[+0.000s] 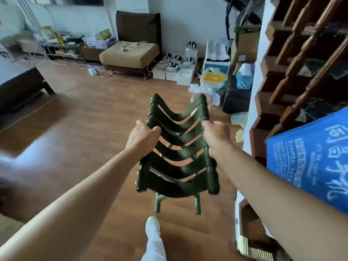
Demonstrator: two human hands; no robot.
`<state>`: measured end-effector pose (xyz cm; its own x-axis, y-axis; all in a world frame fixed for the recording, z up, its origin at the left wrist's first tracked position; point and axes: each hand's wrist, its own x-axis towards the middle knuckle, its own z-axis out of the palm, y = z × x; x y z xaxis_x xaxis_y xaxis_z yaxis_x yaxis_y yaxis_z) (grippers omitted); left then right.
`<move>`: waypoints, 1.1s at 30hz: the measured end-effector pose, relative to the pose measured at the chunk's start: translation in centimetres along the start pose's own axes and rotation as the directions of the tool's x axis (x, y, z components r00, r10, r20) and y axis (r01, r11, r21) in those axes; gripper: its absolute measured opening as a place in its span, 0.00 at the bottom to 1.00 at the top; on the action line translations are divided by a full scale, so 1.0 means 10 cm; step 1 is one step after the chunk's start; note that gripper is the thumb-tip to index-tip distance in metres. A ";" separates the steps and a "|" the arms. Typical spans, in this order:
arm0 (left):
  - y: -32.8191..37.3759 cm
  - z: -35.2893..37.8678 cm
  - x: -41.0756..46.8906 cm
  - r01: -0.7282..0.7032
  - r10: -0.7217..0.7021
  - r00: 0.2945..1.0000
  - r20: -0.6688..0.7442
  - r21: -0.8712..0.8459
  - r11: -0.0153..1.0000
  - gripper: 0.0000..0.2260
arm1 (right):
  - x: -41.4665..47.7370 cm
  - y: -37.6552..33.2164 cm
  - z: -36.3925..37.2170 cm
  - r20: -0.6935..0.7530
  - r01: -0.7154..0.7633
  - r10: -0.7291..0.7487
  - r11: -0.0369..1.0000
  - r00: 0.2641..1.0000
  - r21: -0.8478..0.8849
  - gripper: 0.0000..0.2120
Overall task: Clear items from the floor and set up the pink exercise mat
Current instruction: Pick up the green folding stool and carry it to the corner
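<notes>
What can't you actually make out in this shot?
Head view only:
- Fingertips of the left hand and right hand: curled under the rails of the stool.
- Stool's far legs: hidden by its straps.
- Pinkish thing behind the stool: mostly covered, so whether it is the mat is unclear.
- Clutter on the far shelf: blurred and small.
- Blue cloth: cut off by the right edge.

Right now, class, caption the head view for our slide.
Left hand and right hand hold a green webbed stool by its rails over the wooden floor.
</notes>
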<state>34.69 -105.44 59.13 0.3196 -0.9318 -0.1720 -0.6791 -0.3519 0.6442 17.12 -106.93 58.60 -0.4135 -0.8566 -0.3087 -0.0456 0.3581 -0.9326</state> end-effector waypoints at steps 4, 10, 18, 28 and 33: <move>0.20 -0.03 1.09 -0.062 0.062 0.997 0.056 0.001 0.998 0.13 | 0.70 -0.34 0.57 -0.064 0.006 -0.006 1.000 0.998 0.005 0.07; 0.63 -0.03 2.60 -0.177 0.168 0.973 0.156 0.043 0.983 0.12 | 1.70 -0.77 1.22 -0.199 -0.046 0.054 0.998 0.979 0.044 0.12; 1.30 0.37 4.21 -0.330 0.286 0.916 0.280 0.121 0.936 0.12 | 3.00 -1.14 1.72 -0.366 -0.102 0.135 0.989 0.921 0.108 0.15; 2.00 0.98 6.04 -0.483 0.385 0.820 0.424 0.152 0.862 0.12 | 4.50 -1.56 2.17 -0.530 -0.208 0.245 0.970 0.812 0.129 0.13; 2.30 1.22 6.80 -0.588 0.420 0.706 0.571 0.140 0.797 0.12 | 5.02 -1.70 2.45 -0.607 -0.242 0.291 0.956 0.739 0.164 0.15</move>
<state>32.77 -177.97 53.13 -0.4368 -0.8562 -0.2760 -0.8216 0.2547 0.5100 19.45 -165.08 54.36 -0.8713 -0.3032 -0.3859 0.2057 0.4884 -0.8481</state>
